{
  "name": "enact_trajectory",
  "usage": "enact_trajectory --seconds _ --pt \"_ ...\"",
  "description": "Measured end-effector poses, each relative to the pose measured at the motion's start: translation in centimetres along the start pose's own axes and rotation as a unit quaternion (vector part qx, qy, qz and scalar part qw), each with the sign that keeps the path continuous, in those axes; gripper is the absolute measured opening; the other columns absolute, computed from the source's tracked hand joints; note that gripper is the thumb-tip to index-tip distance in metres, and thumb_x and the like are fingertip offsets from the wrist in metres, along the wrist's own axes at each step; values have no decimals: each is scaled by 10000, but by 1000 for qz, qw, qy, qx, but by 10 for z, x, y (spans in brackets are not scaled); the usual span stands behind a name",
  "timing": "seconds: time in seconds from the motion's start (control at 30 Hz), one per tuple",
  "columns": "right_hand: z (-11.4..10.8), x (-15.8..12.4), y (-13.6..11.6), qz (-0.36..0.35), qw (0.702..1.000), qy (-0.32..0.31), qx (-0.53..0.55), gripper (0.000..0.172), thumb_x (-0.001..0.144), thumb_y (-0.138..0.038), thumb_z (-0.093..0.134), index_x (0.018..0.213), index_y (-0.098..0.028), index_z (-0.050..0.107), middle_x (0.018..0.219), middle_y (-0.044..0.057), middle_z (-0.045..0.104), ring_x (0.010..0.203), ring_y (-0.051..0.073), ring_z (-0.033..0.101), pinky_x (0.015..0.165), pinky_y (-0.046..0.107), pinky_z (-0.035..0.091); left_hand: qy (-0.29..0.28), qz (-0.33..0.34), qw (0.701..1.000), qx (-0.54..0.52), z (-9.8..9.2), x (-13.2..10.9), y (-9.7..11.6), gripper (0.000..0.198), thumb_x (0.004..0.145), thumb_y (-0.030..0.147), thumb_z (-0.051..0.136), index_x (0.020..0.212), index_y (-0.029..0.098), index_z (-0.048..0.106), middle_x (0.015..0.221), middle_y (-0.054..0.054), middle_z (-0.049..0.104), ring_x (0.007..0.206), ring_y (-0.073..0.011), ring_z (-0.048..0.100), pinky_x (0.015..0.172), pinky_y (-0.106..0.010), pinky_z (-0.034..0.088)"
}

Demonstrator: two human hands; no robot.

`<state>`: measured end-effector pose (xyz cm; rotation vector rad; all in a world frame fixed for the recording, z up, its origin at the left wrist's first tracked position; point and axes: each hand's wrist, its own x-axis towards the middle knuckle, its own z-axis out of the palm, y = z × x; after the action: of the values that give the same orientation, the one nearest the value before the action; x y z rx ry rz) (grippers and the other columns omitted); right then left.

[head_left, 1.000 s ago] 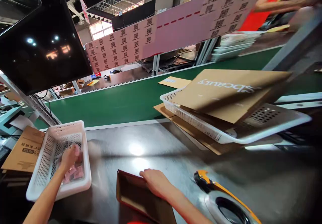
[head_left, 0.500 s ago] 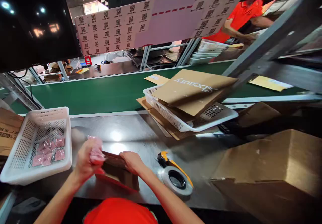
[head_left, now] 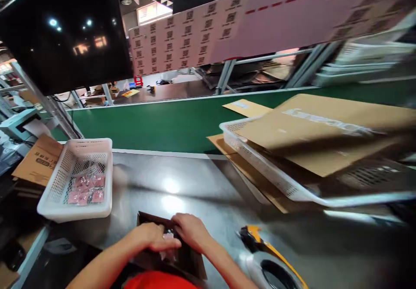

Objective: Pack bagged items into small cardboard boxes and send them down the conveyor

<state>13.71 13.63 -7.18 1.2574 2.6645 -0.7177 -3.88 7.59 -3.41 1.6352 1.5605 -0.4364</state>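
Cardboard box (head_left: 192,262), brown and open at the top, sits on the metal table (head_left: 139,176) close to your red clothing (head_left: 159,281). Your left hand (head_left: 156,237) is over the box's opening, thumb lying across a pink packet (head_left: 168,254) that shows above and below it; whether those fingers clench the packet or rest loosely on it is hidden from view. Your right hand (head_left: 191,232) grasps the box's far side, fingers hooked over the rim. Left of the box and well apart from it stands a white basket (head_left: 78,213) with pink packets (head_left: 86,187) lying in it. Right of the box, past your right forearm, lies an orange and black tape dispenser (head_left: 266,255), partly cut off by the lower edge of your view. Beyond the box and to its right, a flat brown carton (head_left: 312,137) with blurred white lettering rests tilted on a shallow white tray (head_left: 256,154). Farther past the box runs a green belt (head_left: 162,128), bearing a yellow envelope (head_left: 247,108).
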Motion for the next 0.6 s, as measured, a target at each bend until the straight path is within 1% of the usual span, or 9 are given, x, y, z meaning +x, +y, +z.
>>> enact_trajectory --seconds 0.1,0.17,0.3,0.37,0.43,0.5,0.53,0.57,0.6 --pt "1 -1 2 -16 1000 0 -9 333 920 -121 487 1010 -205 797 1056 113 811 998 294 762 772 321 478 77 -38 995 52 3 10 13 795 838 782 638 1302 144 739 1237 -286 745 1164 -473 714 979 -567 562" --pt "4 -1 7 -17 1000 8 -5 342 951 -146 453 977 -216 786 1039 106 812 971 291 768 768 328 489 129 -40 990 44 12 14 11 781 792 751 722 1301 158 731 1239 -280 735 1147 -460 712 974 -557 563" --pt "11 1 19 -13 1000 13 8 383 1008 -252 400 958 -214 778 1015 126 809 942 325 775 798 388 538 230 60 971 13 21 -2 -15 643 857 706 692 1272 215 726 1281 -190 707 1123 -399 707 919 -521 589" --pt "15 3 24 -23 999 19 26 385 998 -281 418 1108 -205 779 1096 143 803 1010 340 769 868 429 570 300 129 945 16 3 -24 -43 460 930 584 672 1243 254 738 1218 -137 730 1077 -330 717 906 -458 592" --pt "20 3 28 -41 997 51 45 443 964 -290 466 1303 -173 727 1239 173 768 1128 341 740 985 461 573 387 137 912 18 -31 -51 -81 329 981 423 643 1240 244 738 1191 -121 742 1094 -279 706 962 -417 577" --pt "25 2 32 -59 991 99 62 518 960 -343 499 1407 -145 669 1365 196 710 1240 335 692 1092 474 542 441 41 896 32 -72 -78 -127 333 992 334 633 1300 231 708 1290 -128 716 1205 -258 671 1069 -408 538" --pt "28 0 34 -65 988 120 70 531 971 -385 499 1414 -143 665 1388 199 696 1266 333 677 1118 479 533 426 -21 903 51 -90 -89 -152 393 953 329 695 1337 245 690 1348 -123 702 1269 -265 648 1119 -427 513" --pt "31 -2 36 -69 985 135 79 537 986 -424 488 1414 -152 667 1395 196 692 1282 331 666 1130 485 529 417 -50 906 55 -105 -99 -175 545 846 309 816 1365 217 678 1406 -159 677 1330 -324 617 1147 -497 491" --pt "35 -4 38 -72 983 145 89 538 995 -448 477 1412 -168 669 1400 190 691 1294 329 658 1138 491 526 416 -76 905 56 -115 -106 -197 737 685 266 928 1371 170 676 1471 -232 624 1395 -441 552 1133 -620 471"
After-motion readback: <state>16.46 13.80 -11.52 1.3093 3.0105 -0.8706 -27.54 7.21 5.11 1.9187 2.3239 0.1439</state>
